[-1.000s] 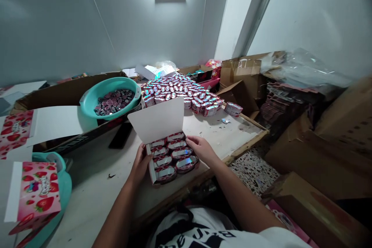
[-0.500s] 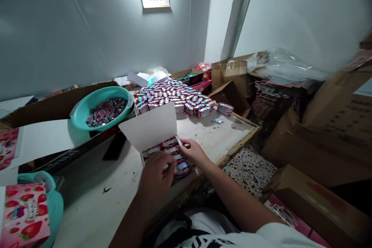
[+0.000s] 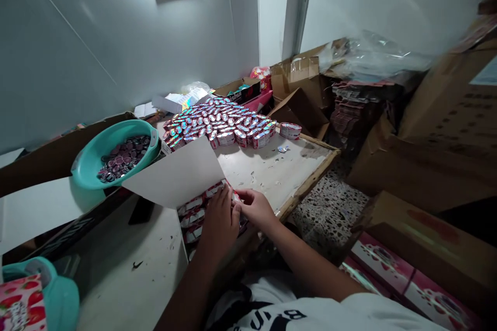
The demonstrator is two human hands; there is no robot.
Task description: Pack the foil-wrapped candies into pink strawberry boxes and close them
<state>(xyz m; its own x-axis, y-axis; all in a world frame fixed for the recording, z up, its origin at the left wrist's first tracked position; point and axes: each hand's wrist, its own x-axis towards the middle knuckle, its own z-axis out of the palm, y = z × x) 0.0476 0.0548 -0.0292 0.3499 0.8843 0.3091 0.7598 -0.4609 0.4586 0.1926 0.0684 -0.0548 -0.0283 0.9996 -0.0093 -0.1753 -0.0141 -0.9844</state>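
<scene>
Both hands are at the right side of the open white carton [image 3: 145, 186], which lies on the tabletop [image 3: 267, 173] near its wooden front edge [image 3: 312, 181]. Shiny red-and-white oval packs [image 3: 194, 216] show inside along its left half; the hands hide most of the rest. The left hand [image 3: 219, 220] reaches over the carton with its fingers bent and close together at the far right corner. The right hand [image 3: 259, 211] comes from outside, thumb and fingers nearly meeting around something red and white; whether that is a pack or the carton's side, and whether the left fingers grip anything, I cannot tell.

The step looks like fine work along that side, so a light touch should serve best: the card seems thin and would probably crease under a hard pinch. One hand had better steady the wall while the other nudges, pressing down evenly so that the packs stay level and their shiny tops do not scuff. The raised lid [image 3: 186, 165] leans back toward the pile of similar packs [image 3: 229, 119], so pushing the carton that way could bend it; pulling forward risks tipping it over the edge.
</scene>
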